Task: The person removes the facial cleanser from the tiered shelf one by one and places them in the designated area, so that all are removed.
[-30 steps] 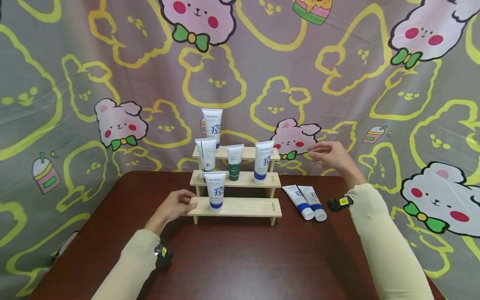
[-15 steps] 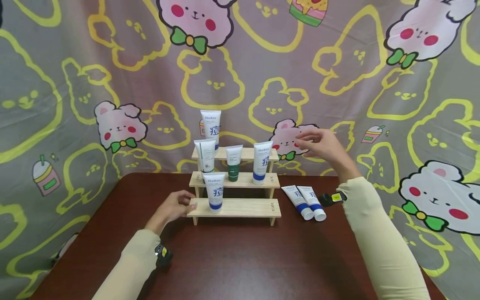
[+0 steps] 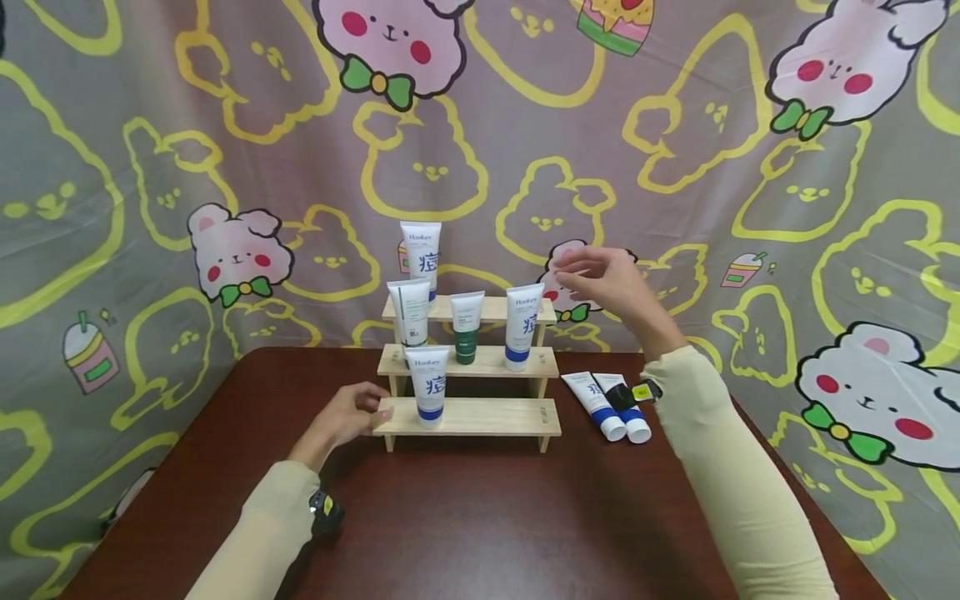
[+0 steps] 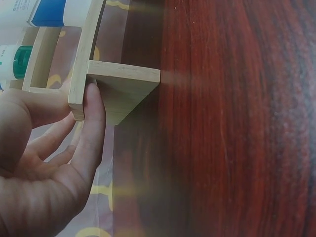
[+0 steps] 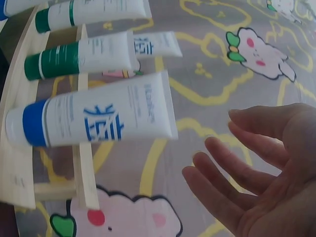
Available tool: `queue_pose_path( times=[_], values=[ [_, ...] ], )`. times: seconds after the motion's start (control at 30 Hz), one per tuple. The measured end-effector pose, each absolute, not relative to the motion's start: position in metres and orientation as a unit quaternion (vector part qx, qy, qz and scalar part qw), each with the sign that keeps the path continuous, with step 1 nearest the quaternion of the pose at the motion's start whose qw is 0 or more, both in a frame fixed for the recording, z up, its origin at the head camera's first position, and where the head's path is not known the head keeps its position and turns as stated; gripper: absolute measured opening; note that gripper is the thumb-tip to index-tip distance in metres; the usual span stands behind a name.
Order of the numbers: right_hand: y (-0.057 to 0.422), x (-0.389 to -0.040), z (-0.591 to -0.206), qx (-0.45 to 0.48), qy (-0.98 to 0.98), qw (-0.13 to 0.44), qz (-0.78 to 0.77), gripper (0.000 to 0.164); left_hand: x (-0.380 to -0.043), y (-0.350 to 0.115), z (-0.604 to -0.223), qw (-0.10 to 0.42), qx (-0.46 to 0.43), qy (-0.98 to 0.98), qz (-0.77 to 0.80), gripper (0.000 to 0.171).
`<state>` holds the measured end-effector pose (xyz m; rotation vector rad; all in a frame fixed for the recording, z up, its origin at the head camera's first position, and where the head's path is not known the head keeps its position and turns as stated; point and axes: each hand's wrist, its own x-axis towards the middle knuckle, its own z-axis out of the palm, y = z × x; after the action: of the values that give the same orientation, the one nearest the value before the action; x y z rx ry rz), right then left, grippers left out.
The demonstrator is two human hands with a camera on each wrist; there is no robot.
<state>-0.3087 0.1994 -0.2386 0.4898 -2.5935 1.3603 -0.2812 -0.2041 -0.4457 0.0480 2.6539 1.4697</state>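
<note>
My left hand [image 3: 351, 418] pinches the left end of the bottom step of a three-tier wooden display rack [image 3: 487, 414]; in the left wrist view, finger and thumb lie on either side of the board. My right hand [image 3: 603, 282] hangs in the air right of the rack with loosely bent fingers and nothing in them. Nearest to it, a white squeeze tube with a blue band [image 5: 98, 116] stands on the middle step. That step also carries a small green-and-white tube [image 3: 467, 329] and a white tube with a green stripe [image 3: 409, 312]. Blue-banded tubes stand on the top step [image 3: 422, 254] and bottom step [image 3: 429, 383].
Two more blue-banded tubes [image 3: 596, 406] lie side by side on the dark red table [image 3: 480, 517] right of the rack, one partly behind the right wrist's camera [image 3: 621, 397]. A patterned curtain [image 3: 480, 125] hangs close behind the table.
My right hand has moved left and slightly up, from beyond the lying tubes toward the rack's right end. My left hand keeps its grip on the bottom step; the tubes stay put.
</note>
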Motion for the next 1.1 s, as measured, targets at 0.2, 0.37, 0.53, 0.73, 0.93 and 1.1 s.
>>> queue_pose_path(
  times=[0.2, 0.37, 0.53, 0.73, 0.93, 1.1],
  values=[
    [0.182, -0.31, -0.233, 0.183, -0.867, 0.091, 0.454, 0.034, -0.281, -0.204, -0.446, 0.055, 0.019, 0.872, 0.487, 0.039],
    [0.167, -0.313, -0.226, 0.193, -0.874, 0.082, 0.438, 0.034, -0.281, -0.205, -0.446, 0.055, 0.015, 0.871, 0.488, 0.039],
    [0.154, -0.316, -0.22, 0.209, -0.877, 0.072, 0.427, 0.036, -0.281, -0.205, -0.449, 0.052, 0.017, 0.869, 0.492, 0.039],
    [0.14, -0.317, -0.213, 0.215, -0.878, 0.057, 0.425, 0.035, -0.282, -0.204, -0.449, 0.048, 0.026, 0.865, 0.5, 0.039],
    [0.13, -0.32, -0.207, 0.216, -0.866, 0.039, 0.45, 0.04, -0.283, -0.206, -0.449, 0.047, 0.021, 0.869, 0.491, 0.038],
    [0.121, -0.326, -0.208, 0.219, -0.845, 0.036, 0.486, 0.042, -0.283, -0.207, -0.449, 0.047, 0.028, 0.866, 0.496, 0.038]
  ],
)
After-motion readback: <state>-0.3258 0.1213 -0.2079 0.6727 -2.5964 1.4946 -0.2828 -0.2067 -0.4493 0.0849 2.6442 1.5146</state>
